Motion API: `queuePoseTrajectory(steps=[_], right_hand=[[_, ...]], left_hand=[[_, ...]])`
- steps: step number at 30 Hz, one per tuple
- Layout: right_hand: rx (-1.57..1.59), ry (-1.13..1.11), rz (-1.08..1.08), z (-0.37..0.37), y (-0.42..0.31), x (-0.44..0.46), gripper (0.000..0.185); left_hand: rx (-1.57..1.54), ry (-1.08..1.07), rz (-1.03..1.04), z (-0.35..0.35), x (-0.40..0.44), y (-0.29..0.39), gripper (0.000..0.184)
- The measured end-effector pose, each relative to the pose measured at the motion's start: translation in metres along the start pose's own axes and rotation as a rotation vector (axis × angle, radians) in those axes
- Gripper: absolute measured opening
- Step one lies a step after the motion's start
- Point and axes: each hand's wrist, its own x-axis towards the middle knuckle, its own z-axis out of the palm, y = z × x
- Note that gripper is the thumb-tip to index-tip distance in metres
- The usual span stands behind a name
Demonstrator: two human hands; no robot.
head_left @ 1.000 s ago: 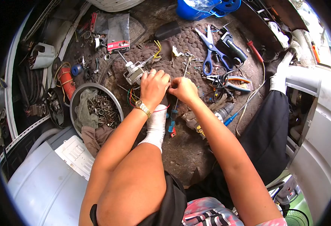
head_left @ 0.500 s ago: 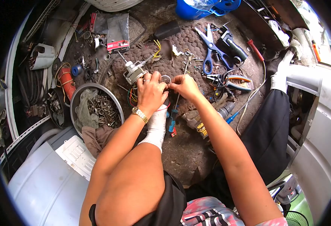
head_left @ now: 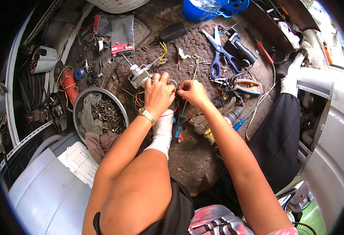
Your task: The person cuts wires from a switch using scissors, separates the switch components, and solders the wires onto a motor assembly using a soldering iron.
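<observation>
My left hand (head_left: 159, 93), with a gold watch on its wrist, bends its fingers over a small round metal part (head_left: 173, 83) whose rim shows between both hands. The fingers of my right hand (head_left: 192, 92) are pinched at the right side of this part; what exactly they grip is too small to tell. Just beyond my left hand lies a small motor (head_left: 140, 75) with a shaft and coloured wires (head_left: 138, 101). A long thin screwdriver with a blue handle (head_left: 179, 126) lies beneath and beside my right hand.
A metal bowl of screws (head_left: 108, 113) stands at the left. Blue scissors (head_left: 216, 58), pliers (head_left: 245, 86), a soldering iron (head_left: 265, 53) and a drill (head_left: 233, 116) lie at the right. A blue bucket (head_left: 197, 11) stands at the back. My socked foot (head_left: 163, 129) is below my hands.
Both hands have shifted slightly around the round part. Its rim came into view between them, and my right fingers have drawn a little away from my left hand since the middle frame.
</observation>
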Motion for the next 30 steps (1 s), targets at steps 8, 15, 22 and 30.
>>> queuePoseTrajectory(steps=[8,15,22,30], right_hand=[[0.047,0.119,-0.057,0.016,-0.002,-0.027,0.019],[0.193,0.076,-0.059,0.003,0.008,-0.024,0.013],[0.026,-0.060,0.027,-0.009,-0.004,-0.006,0.018],[-0.115,-0.210,0.048,-0.007,-0.014,0.017,0.024]], left_hand=[[0.019,-0.029,0.041,0.004,0.013,-0.002,0.005],[0.072,0.103,-0.153,-0.023,-0.006,-0.002,0.018],[0.125,0.026,0.211,0.000,-0.008,-0.010,0.017],[0.059,-0.002,0.150,-0.008,-0.019,-0.011,0.015]])
